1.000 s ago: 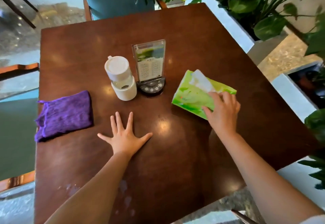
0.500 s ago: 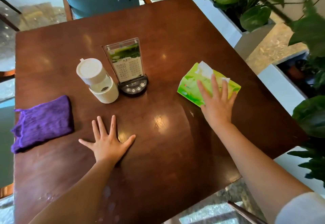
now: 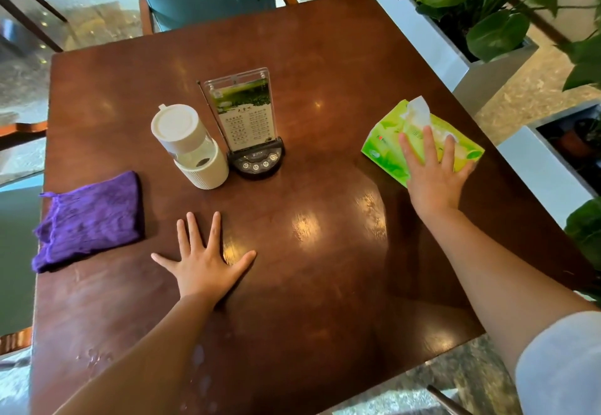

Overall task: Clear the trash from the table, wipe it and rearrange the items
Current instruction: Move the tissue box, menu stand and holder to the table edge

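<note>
On a dark wooden surface (image 3: 325,56) beside white planters of leafy plants (image 3: 481,17), a person's right hand (image 3: 434,175) lies flat, fingers spread, on a green tissue pack (image 3: 387,141) near the right edge, a white tissue (image 3: 418,110) poking from its top. Nothing is gripped. The left hand (image 3: 203,263) rests palm down, fingers splayed, on bare wood toward the near side. A folded purple cloth (image 3: 89,219) lies at the left edge, well apart from both hands. At centre stand a white lidded dispenser (image 3: 190,147) and, just beside it, an upright acrylic menu card holder (image 3: 242,112) on a black base with buttons. Faint smears and droplets (image 3: 94,357) mark the near left corner.
</note>
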A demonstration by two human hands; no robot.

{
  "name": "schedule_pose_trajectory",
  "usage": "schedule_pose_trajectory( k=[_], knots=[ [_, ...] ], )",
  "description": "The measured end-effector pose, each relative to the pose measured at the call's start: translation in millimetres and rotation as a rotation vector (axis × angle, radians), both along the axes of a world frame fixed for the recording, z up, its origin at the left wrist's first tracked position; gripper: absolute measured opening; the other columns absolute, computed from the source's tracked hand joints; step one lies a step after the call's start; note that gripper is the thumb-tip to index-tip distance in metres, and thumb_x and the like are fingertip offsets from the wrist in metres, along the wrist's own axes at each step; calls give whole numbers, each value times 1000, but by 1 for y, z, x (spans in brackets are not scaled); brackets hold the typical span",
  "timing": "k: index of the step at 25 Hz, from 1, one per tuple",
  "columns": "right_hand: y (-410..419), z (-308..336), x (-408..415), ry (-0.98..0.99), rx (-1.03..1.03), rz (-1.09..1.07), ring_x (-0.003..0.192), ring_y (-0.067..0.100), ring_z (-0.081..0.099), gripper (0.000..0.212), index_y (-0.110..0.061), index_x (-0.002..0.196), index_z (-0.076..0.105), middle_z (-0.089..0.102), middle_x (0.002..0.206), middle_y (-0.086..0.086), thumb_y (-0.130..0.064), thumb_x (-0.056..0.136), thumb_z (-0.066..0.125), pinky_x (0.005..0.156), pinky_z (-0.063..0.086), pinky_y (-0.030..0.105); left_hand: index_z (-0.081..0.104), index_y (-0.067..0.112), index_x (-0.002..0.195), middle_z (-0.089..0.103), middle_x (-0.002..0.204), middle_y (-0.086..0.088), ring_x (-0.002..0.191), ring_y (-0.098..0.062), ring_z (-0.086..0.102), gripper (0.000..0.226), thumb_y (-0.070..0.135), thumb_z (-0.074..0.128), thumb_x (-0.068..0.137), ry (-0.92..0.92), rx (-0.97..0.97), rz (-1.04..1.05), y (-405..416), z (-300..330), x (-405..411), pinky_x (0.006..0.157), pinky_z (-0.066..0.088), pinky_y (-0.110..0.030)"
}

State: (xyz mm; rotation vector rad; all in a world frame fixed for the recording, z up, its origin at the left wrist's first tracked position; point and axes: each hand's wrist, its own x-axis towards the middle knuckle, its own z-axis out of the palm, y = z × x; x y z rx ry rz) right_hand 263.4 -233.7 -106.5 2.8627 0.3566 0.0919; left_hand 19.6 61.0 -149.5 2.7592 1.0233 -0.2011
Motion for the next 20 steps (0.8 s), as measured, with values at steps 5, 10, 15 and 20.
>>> schedule_pose_trajectory(
  k=[5, 10, 15, 20],
  knots=[
    [1, 2, 27, -24, -19, -54, 140, 38, 3, 106, -43, 141, -15, -3, 156, 8, -24, 80, 70, 101, 25, 70, 5, 43, 145, -5, 159, -4, 144, -19, -14, 101, 90, 25, 58, 2, -5, 2, 0, 1, -1, 101, -4, -74],
    [14, 11, 23, -94, 64, -120, 140, 38, 6, 99, -40, 144, 3, 5, 155, 14, -24, 77, 73, 106, 14, 69, 5, 43, 145, -5, 159, -5, 145, -19, -13, 100, 89, 26, 58, 0, -2, -3, -1, 2, -2, 101, -3, -74],
    [75, 39, -18, -104, 470, 31, 141, 40, 10, 85, -27, 146, 17, 13, 154, 18, -28, 78, 69, 104, 9, 71, 2, 43, 145, -8, 159, -4, 144, -19, -16, 100, 90, 25, 60, 24, -1, -11, 1, 4, -1, 101, -4, -75],
    [161, 87, -32, -101, 732, 503, 140, 35, 18, 75, -27, 145, 24, 18, 154, 15, -31, 83, 66, 109, 27, 56, 4, 43, 145, -6, 159, -5, 144, -20, -14, 99, 90, 26, 60, 1, 4, -9, 2, 2, -2, 100, -2, -75]
  ],
)
